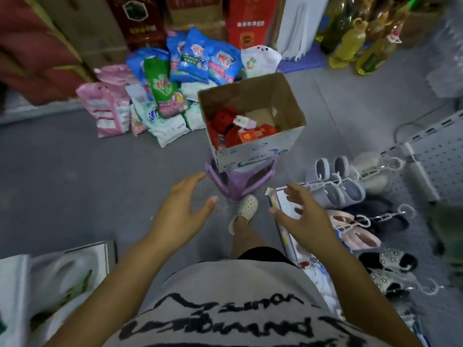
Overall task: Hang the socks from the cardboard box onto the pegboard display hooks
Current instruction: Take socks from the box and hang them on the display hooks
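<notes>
Head camera showed my left hand (186, 209) and my right hand (300, 214) held out above the grey floor, fingers spread and loose, gripping nothing. Beyond them the open cardboard box (253, 151) sat on a purple stool (240, 190), the red socks (221, 123) heaped in its left side. The white pegboard (441, 159) stood to my right, grey slippers (335, 189) lying near its foot.
</notes>
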{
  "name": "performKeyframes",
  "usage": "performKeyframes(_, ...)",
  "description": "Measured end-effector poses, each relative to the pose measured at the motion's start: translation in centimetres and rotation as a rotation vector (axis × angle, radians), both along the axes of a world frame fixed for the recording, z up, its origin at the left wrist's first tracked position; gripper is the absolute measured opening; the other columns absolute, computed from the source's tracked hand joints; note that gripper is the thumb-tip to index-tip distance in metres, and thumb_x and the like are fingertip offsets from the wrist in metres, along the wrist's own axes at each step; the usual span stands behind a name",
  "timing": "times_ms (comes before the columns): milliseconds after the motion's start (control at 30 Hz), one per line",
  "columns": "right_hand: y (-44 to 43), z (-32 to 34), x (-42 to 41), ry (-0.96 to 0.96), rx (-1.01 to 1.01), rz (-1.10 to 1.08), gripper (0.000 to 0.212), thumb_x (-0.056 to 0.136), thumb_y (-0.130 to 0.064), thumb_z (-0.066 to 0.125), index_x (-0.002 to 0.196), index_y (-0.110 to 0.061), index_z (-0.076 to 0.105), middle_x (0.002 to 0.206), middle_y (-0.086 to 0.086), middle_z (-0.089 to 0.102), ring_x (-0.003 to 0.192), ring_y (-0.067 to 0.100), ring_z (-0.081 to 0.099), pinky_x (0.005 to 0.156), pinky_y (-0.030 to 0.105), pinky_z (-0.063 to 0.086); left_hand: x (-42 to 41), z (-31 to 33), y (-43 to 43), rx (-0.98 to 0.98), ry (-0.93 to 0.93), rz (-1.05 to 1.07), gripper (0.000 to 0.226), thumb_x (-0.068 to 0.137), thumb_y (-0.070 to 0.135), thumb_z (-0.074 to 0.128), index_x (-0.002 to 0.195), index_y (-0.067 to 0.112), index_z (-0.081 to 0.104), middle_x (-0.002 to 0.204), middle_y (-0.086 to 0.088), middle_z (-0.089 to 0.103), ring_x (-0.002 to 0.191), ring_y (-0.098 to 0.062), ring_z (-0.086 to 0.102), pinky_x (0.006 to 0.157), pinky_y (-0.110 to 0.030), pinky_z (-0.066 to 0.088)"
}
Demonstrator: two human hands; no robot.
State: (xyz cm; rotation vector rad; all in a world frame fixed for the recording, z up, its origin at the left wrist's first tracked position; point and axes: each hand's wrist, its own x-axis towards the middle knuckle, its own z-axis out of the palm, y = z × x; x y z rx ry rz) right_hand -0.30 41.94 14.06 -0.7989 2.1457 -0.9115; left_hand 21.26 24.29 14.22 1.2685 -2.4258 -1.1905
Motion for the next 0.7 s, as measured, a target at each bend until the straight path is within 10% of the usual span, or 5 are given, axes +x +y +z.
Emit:
performKeyframes(167, -9.5, -1.7, -5.8, -0.006, 0.000, 0.157, 0.058, 0.083, -0.029, 0.081, 0.122, -0.050, 0.044, 0.106, -0.054, 0.050, 0.104, -0.027, 0.049, 0.080, -0.003, 0.038, -3.4, -1.4, -5.8, 0.038, -0.051, 0.121, 0.064, 0.093, 0.044, 0.067, 0.149, 0.021, 0.047, 0.152, 0.001, 0.049, 0.140, -0.016, 0.044, 0.110, -0.022, 0.029)
performKeyframes(467, -25.2, -4.8, -17.9, 0.054, 0.116, 0.323, 0.059, 0.082, -0.031, 0.082, 0.133, -0.019, 0.054, 0.110, -0.017, 0.058, 0.102, 0.003, 0.056, 0.073, -0.004, 0.037, -13.3, -3.7, -18.2, 0.032, -0.077, 0.162, 0.069, 0.094, 0.040, 0.068, 0.152, 0.016, 0.041, 0.154, -0.006, 0.044, 0.140, -0.023, 0.042, 0.109, -0.025, 0.028)
performKeyframes(700, -33.4, -11.3, -22.0, -0.095, 0.445, 0.285, 0.044, 0.090, -0.038, 0.072, 0.127, -0.019, 0.058, 0.121, 0.001, 0.068, 0.114, 0.024, 0.064, 0.100, 0.039, 0.051, -18.9, -10.0, -26.1, 0.171, -0.206, 0.149, 0.084, 0.095, 0.050, 0.063, 0.159, 0.016, 0.020, 0.164, -0.012, 0.024, 0.149, -0.031, 0.029, 0.117, -0.044, 0.031)
